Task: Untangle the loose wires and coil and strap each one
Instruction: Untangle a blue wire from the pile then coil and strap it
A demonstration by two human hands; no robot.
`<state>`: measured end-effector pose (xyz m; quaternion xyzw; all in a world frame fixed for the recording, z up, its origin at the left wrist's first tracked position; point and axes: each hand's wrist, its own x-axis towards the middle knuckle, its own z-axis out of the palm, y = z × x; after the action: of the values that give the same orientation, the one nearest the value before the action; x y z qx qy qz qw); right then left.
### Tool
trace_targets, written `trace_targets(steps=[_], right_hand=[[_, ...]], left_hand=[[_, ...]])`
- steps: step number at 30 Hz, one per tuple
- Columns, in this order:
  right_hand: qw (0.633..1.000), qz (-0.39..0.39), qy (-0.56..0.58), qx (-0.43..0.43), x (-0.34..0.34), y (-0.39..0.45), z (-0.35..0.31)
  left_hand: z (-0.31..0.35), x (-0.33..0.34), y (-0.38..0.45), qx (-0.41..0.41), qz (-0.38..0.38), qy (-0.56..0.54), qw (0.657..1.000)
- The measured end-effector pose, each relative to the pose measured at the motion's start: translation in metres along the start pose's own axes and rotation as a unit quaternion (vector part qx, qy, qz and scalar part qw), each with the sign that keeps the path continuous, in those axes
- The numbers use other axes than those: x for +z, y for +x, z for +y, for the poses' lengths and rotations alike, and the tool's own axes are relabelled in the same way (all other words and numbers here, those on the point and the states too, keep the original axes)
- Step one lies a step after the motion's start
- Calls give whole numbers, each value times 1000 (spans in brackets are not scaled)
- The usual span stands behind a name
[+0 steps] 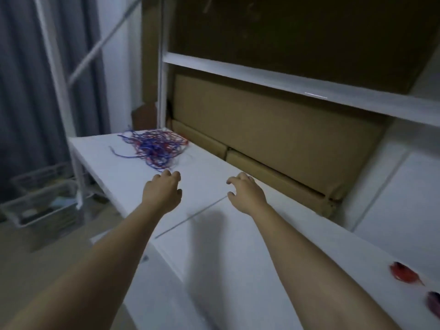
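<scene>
Both hands (202, 191) empty above white table (214, 246), tangled wires (154, 148) beyond

no readable text, no labels, no brands, no numbers anywhere

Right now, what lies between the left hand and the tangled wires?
Head view: only bare white tabletop separates the left hand from the wire tangle.

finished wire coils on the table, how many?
2, both at the table's right edge: a red coil, and a purple coil nearer the camera, cut off by the frame. More may lie outside it.
</scene>
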<state>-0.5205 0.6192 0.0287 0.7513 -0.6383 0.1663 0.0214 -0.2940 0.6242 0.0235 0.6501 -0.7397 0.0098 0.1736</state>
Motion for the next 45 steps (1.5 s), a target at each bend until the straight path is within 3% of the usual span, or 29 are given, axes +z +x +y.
trace_targets(steps=[7, 17, 26, 30, 35, 40, 42, 45], right_hand=[[997, -20, -13, -73, 41, 88, -135], [996, -5, 50, -70, 95, 231, -272], [992, -90, 23, -86, 184, 316, -325], [989, -139, 25, -41, 232, 336, -323], [995, -87, 33, 19, 260, 365, -328], [982, -62, 178, 16, 259, 376, -332], [969, 18, 245, 33, 251, 382, -330], [952, 114, 273, 74, 241, 386, -326]], left_hand=[[-152, -44, 26, -89, 41, 25, 995], [-321, -72, 134, -57, 61, 29, 996], [-406, -32, 233, -3, 20, -21, 1000], [-429, 13, 260, 3, -18, -67, 998], [-445, 48, 302, 74, -67, -88, 991], [-439, 73, 338, 281, -114, -53, 952], [-436, 77, 353, 326, -90, -128, 932], [-427, 69, 373, 318, -150, -341, 872]])
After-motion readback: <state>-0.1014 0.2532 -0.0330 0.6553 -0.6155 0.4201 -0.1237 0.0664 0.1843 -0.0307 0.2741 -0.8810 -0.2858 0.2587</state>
